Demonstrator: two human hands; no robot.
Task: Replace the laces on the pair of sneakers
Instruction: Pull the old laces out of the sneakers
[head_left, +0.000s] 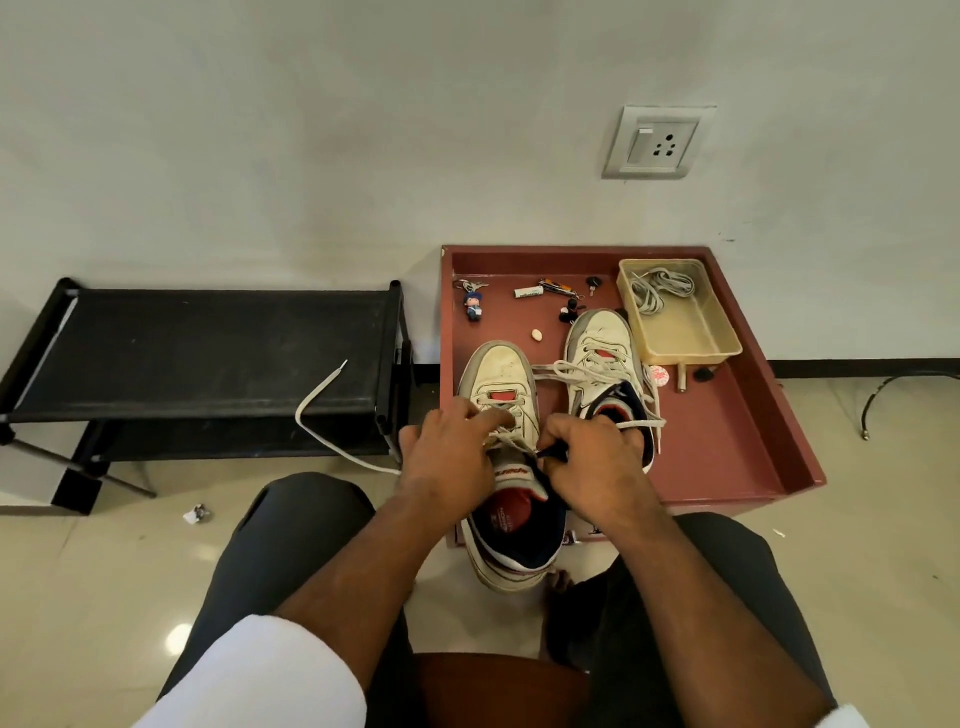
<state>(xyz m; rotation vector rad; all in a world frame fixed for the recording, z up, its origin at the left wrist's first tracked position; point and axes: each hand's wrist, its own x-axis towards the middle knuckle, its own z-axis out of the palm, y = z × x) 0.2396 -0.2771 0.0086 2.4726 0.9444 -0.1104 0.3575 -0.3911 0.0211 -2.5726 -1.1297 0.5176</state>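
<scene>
**Near shoe half unlaced, far shoe untouched**

Your left hand (449, 451) and right hand (589, 457) work the near sneaker (511, 512) at the red tray's (748, 441) front edge; each grip seems pinched on its lace (322, 405), which trails loose leftward. The far sneaker (605, 364) is laced. Spare laces (660, 288) wait in the tub (691, 338).

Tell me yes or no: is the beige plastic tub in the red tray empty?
No, the beige plastic tub at the back right of the red tray holds a coiled pale lace at its far end.
</scene>
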